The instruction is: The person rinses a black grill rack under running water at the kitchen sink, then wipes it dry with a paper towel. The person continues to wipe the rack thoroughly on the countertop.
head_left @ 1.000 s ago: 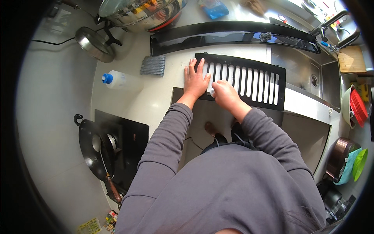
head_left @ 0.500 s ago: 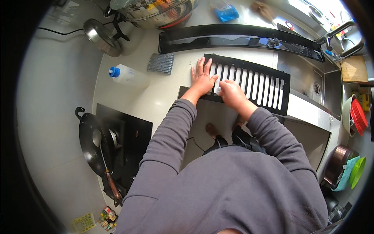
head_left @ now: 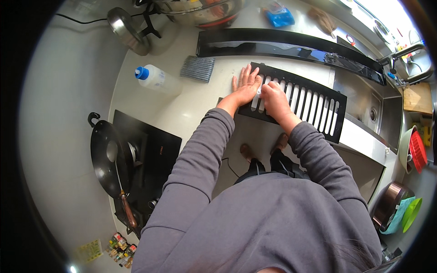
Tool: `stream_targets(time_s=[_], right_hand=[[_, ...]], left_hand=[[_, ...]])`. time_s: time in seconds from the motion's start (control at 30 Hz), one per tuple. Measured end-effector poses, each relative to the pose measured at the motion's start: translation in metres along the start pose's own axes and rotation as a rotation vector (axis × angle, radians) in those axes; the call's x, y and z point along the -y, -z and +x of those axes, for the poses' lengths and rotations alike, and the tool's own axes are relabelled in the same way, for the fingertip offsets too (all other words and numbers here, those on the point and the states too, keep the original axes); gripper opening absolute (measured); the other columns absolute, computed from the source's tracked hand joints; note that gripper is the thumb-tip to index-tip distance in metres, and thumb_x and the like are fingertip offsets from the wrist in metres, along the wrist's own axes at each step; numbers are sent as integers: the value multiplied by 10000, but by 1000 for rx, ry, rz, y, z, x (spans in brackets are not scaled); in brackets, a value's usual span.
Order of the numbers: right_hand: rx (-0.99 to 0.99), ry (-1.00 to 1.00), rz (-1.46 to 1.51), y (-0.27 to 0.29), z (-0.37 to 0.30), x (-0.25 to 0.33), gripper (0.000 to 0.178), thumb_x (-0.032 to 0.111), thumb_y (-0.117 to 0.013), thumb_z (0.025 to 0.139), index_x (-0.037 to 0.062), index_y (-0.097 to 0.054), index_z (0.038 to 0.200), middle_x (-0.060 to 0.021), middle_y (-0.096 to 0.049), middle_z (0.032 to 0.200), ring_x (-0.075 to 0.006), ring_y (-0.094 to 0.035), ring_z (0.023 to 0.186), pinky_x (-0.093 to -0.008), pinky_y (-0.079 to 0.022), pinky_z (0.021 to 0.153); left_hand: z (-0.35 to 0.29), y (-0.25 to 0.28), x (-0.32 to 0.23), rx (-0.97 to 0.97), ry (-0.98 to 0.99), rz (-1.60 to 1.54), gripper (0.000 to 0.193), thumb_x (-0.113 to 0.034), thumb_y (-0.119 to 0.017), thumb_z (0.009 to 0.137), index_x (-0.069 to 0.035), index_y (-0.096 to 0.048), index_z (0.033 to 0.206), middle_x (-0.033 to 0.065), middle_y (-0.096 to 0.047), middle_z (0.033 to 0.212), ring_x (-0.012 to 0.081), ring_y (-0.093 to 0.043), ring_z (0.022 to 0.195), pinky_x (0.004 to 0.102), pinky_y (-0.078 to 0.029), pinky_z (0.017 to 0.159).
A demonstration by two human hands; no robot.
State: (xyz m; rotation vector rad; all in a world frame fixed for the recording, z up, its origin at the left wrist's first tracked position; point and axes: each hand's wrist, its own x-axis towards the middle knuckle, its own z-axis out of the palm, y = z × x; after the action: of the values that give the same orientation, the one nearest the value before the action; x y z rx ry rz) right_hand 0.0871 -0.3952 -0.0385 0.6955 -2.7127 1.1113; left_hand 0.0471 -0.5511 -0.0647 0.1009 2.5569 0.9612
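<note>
A black slotted panel (head_left: pixel 336 119) lies on the counter in front of me, its near edge reaching the counter's front edge. My left hand (head_left: pixel 247 85) rests flat on its left end, fingers stretched out. Beside it, my right hand (head_left: pixel 276 99) is closed over the leftmost slots. A small white bit (head_left: pixel 259 91) shows at its fingertips; it looks like tissue or cloth, but most of it is hidden in the fist. The two hands are close together, near the panel's upper left.
Behind the panel lies a long black glossy strip (head_left: pixel 291 45), reaching over the sink (head_left: pixel 359 98). To the left are a grey scouring pad (head_left: pixel 197 68), a blue-capped bottle (head_left: pixel 159 81) and a stove (head_left: pixel 152 150) with a wok (head_left: pixel 104 168). A steamer pot (head_left: pixel 200 13) stands behind.
My right hand has slid a little away from me along the slots, closer to my left fingers. My left hand stays on the panel. The whole view has shifted slightly.
</note>
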Motion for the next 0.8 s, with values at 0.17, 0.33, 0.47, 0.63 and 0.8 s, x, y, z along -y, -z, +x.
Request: stream_targets(time_s=[0.17,0.33,0.47,0.63,0.8], right_hand=[[345,-46,50,0,-23,15,103,-14,-627,749,30,-552,804,-140,-552,865,-349,-547,903,-436,-478,779],[38,9,20,-7,5,8,115,-32,-622,742,26,-580,832,-151,-562,877,-369,-535,901,-445,-472,800],[138,-4,38,-7,-4,14,116,-17,-641,756,21,-563,833,-136,-562,860,-349,-545,896,-442,-478,792],[138,52,77,-11,-21,12,113,4,-655,759,18,-553,806,-136,-561,855,-346,-547,880,-435,-478,772],[-165,-173,89,-11,15,-35,136,83,-657,859,7,-545,857,-144,-599,832,-321,-596,762,-385,-482,690]], left_hand=[[1,-1,-1,-21,18,-64,666,-637,-107,986,-285,-138,1552,19,69,1635,201,94,1500,485,96,1171],[0,1,-2,-17,11,-70,671,-642,-95,983,-289,-140,1552,14,64,1635,192,94,1500,473,106,1171],[1,0,-1,-27,13,-57,660,-635,-97,987,-295,-145,1551,9,63,1635,194,87,1500,474,105,1172],[1,-2,-1,-18,18,-31,629,-614,-119,998,-312,-122,1550,6,52,1636,207,67,1503,497,83,1171],[0,-1,-3,-29,34,-31,643,-622,-90,992,-304,-164,1547,10,17,1637,206,52,1504,494,70,1176]])
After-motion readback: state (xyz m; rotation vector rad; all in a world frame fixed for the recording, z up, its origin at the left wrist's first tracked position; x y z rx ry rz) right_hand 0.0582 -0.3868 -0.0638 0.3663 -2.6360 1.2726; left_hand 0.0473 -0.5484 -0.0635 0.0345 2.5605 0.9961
